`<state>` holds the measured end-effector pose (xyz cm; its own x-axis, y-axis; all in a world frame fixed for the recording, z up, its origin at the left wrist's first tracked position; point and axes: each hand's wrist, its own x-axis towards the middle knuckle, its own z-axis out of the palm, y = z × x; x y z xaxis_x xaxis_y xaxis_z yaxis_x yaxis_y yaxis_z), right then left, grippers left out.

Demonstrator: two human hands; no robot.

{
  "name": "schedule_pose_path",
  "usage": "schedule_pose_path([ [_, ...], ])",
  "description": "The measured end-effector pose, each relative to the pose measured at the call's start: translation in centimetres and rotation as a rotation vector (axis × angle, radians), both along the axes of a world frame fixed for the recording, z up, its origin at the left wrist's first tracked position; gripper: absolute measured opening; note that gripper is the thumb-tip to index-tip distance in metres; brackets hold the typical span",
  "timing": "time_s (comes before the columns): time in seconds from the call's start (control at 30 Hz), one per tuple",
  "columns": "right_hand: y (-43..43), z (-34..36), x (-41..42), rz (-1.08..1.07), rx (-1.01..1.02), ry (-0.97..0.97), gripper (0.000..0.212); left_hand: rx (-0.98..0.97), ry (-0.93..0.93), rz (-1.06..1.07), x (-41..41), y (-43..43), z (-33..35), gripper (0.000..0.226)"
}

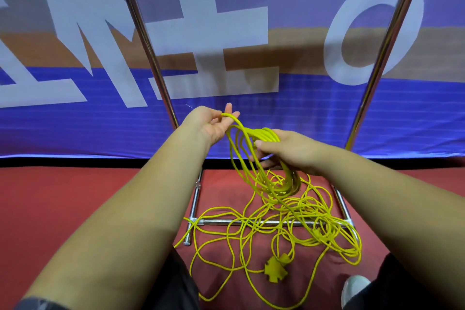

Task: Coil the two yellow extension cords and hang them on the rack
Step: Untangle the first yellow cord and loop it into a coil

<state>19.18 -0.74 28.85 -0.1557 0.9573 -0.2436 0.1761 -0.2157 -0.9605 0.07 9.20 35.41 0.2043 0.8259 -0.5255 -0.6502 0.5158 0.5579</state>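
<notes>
Right grip (289,151) clenched round cord coil (270,133); left grip (214,124) pinching strand (237,121); banner (302,113) shows white "O".

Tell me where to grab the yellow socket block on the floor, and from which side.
Put the grip across the narrow neck of the socket block, coming straight down from above: it lies flat on the red floor, its lobed end wider.

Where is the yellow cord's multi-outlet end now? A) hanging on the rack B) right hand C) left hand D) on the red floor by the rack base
D: the multi-outlet end lies on the red floor near the rack base bar; the right hand grips only the coil, and the left hand holds a cord strand.
</notes>
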Motion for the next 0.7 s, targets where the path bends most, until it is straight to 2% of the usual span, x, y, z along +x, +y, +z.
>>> schedule_pose_path([
  [0.1, -0.4, 0.7, -0.9, 0.068, 0.020, -0.021, 0.024, 0.022, 0.046, 0.050, -0.6, 0.6, -0.8, 0.041],
  [0.2, -0.4, 1.2, -1.3, 0.015, 0.028, 0.007, 0.016, 0.074, 0.188, -0.023, -0.4, 0.7, -1.5, 0.035],
  [0.27, -0.4, 1.5, -1.3, -0.014, 0.011, 0.052, 0.007, 0.102, 0.328, -0.109, -0.2, 0.6, -1.9, 0.023],
  [0.33, -0.2, 1.8, -1.2, -0.045, 0.011, 0.060, 0.006, 0.120, 0.545, -0.187, -0.1, 0.9, -2.5, 0.006],
  [0.5, 0.6, 2.6, -0.4, -0.208, 0.061, 0.089, 0.006, 0.167, 0.848, -0.287, 0.1, 0.3, -3.7, 0.020],
  [0.53, 0.8, 2.9, -0.3, -0.248, 0.079, 0.111, 0.005, 0.177, 0.895, -0.381, 0.3, -0.3, -3.8, 0.022],
  [0.6, 1.1, 3.5, 0.1, -0.321, 0.111, 0.165, 0.005, 0.206, 0.976, -0.709, 0.7, -1.9, -4.2, 0.020],
  [0.7, 1.7, 4.3, 0.8, -0.442, 0.148, 0.224, 0.006, 0.299, 0.966, -1.207, 1.8, -4.3, -5.6, 0.016],
])
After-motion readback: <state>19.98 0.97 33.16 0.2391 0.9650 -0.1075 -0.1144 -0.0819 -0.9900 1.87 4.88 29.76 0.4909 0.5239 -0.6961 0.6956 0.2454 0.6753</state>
